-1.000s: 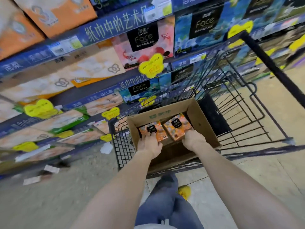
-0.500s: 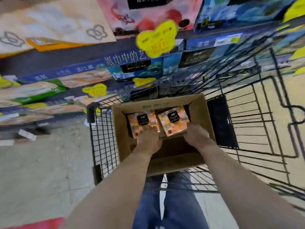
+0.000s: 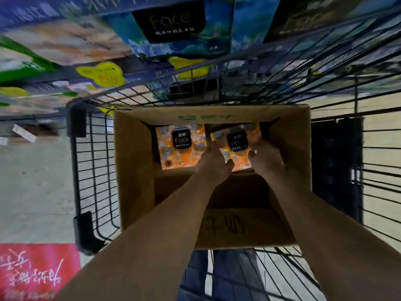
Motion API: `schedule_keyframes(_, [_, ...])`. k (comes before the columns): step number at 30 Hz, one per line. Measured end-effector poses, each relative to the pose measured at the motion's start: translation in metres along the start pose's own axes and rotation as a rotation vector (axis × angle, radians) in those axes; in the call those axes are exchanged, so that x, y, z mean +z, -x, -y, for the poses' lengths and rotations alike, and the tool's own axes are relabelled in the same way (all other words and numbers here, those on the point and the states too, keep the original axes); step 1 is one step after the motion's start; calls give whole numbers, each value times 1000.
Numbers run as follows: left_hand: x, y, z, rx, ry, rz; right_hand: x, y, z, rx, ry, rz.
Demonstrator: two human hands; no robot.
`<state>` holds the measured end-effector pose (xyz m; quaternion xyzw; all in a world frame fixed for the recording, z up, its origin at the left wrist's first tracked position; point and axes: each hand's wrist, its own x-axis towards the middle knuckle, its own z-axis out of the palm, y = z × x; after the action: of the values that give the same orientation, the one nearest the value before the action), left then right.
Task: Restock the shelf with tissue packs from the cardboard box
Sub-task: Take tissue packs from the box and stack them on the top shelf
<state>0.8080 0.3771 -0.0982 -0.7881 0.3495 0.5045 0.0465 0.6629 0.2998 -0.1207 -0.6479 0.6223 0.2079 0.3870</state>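
Observation:
An open cardboard box (image 3: 134,170) sits in a black wire shopping cart (image 3: 86,161). At its far end lie two orange tissue packs with black labels. The left pack (image 3: 181,146) lies flat and untouched. Both my hands are on the right pack (image 3: 236,141), which is tilted up a little: my left hand (image 3: 213,164) grips its left edge, my right hand (image 3: 265,158) its right edge. The shelf (image 3: 173,35) with blue tissue packs runs across the top of the view, beyond the cart.
Yellow price tags (image 3: 102,74) hang along the shelf edge. A red floor sticker (image 3: 36,270) lies at the lower left on the grey floor. The near part of the box holds no packs. My jeans show below the cart.
My left hand has shifted from the left pack to the right pack, so both hands now hold that one. The view has tilted further down over the box.

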Motion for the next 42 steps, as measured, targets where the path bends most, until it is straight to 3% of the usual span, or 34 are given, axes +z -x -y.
schedule_keyframes(5, [32, -26, 4, -55, 75, -65, 19, -21, -6, 21, -68, -16])
schedule_keyframes(12, [33, -45, -2, -267, 160, -119, 44, -40, -18, 79, -55, 46])
schedule_keyframes(17, [36, -55, 28, -362, 342, -188, 25, -18, -5, 120, -237, 27])
schedule_keyframes(22, [-11, -5, 17, -269, 553, -166, -12, 9, 5, 154, -598, -46])
schedule_keyframes(27, [-58, 45, -5, -185, 656, -149, -74, 56, 22, 15, -812, -75])
schedule_keyframes(34, [-121, 150, -22, -34, 633, -363, -148, 138, 68, -176, -881, -60])
schedule_keyframes(42, [-204, 243, 2, 154, 726, -573, -181, 226, 148, -380, -957, -49])
